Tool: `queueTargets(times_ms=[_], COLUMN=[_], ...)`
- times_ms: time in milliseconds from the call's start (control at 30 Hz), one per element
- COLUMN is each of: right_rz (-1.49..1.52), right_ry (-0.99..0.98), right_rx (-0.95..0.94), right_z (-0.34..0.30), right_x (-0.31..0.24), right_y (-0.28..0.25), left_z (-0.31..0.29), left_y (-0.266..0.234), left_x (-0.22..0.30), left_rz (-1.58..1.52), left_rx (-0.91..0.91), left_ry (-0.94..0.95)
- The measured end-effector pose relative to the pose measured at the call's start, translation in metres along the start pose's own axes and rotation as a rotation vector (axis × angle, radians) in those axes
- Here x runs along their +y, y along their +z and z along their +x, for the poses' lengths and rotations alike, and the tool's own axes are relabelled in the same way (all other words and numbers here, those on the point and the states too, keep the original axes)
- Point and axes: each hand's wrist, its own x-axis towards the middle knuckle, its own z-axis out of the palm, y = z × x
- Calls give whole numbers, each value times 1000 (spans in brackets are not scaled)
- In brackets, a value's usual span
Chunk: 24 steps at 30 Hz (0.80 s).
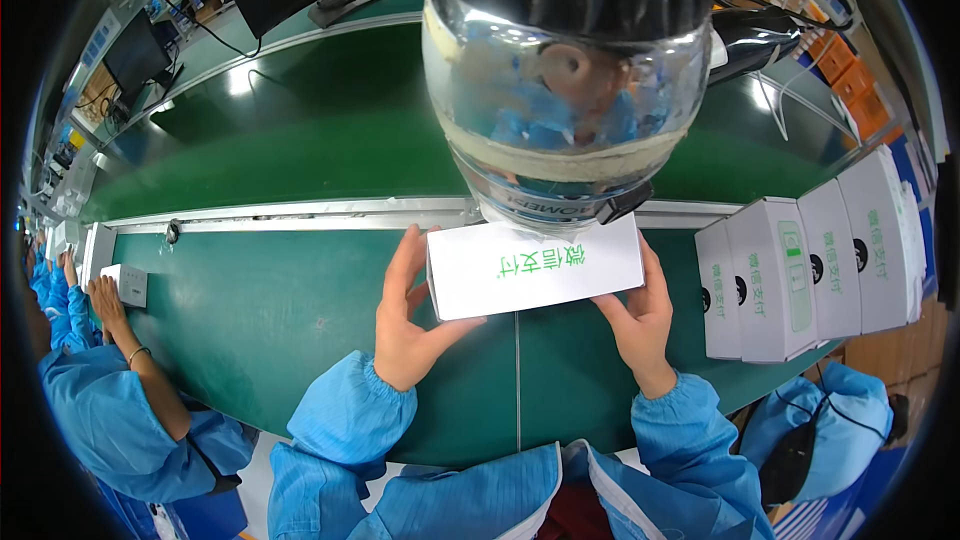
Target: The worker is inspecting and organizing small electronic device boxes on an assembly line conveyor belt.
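Note:
A white carton (470, 285) with green print on its side is held level between my two hands, in front of me. My left hand (410, 315) grips its left end, thumb along the lower edge and fingers up the side. Around the right end curls my right hand (637, 318), its thumb under the near edge. Directly over the carton hangs a hair-dryer-like device (565, 90) with a clear, rounded body and a black ribbed top; its narrow lower end hides part of the carton's far edge. Whether they touch cannot be made out.
White printed boxes (775, 280) stand in a row at the right table edge. On the left, a co-worker's hand (110, 305) rests at a small white box (130, 285). A metal rail (330, 215) separates the green table (250, 320) from the green belt (300, 140) behind.

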Motion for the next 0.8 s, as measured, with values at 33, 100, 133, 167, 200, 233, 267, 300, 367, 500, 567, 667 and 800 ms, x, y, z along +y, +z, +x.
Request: queueTargets(times_ms=[33,100,133,167,200,233,267,300,367,500,567,667,800], right_rz=[4,-2,-6,-5,-3,-1,4,9,15,24,24,16,24], right_ry=[-3,-9,-12,-12,-12,-9,-3,4,12,14,7,-7,0], right_rx=[1,-6,-8,-7,-5,-6,-6,-6,-6,-7,-11,-18,-26], right_z=[0,-1,-1,-1,-1,-1,-1,-1,-1,0,0,0,0], right_x=[0,1,1,0,-1,-1,-1,-1,-1,-4,-5,-4,-3], right_y=[0,0,-1,-2,-2,-1,-1,-1,0,2,2,1,2], left_z=[-1,-2,-2,-1,-1,-1,-1,-2,-1,-2,-2,-2,-3], left_y=[0,1,1,1,2,2,2,2,2,1,1,1,-1], left_x=[0,0,0,1,1,1,1,1,1,0,0,0,-2], left_rz=[-11,-19,-17,-16,-19,-20,-22,-16,-6,-3,-6,-5,-1], left_rx=[9,14,10,7,7,8,10,12,14,13,17,18,6], left_ry=[2,7,11,15,12,6,0,-1,-4,-13,-24,-26,-4])
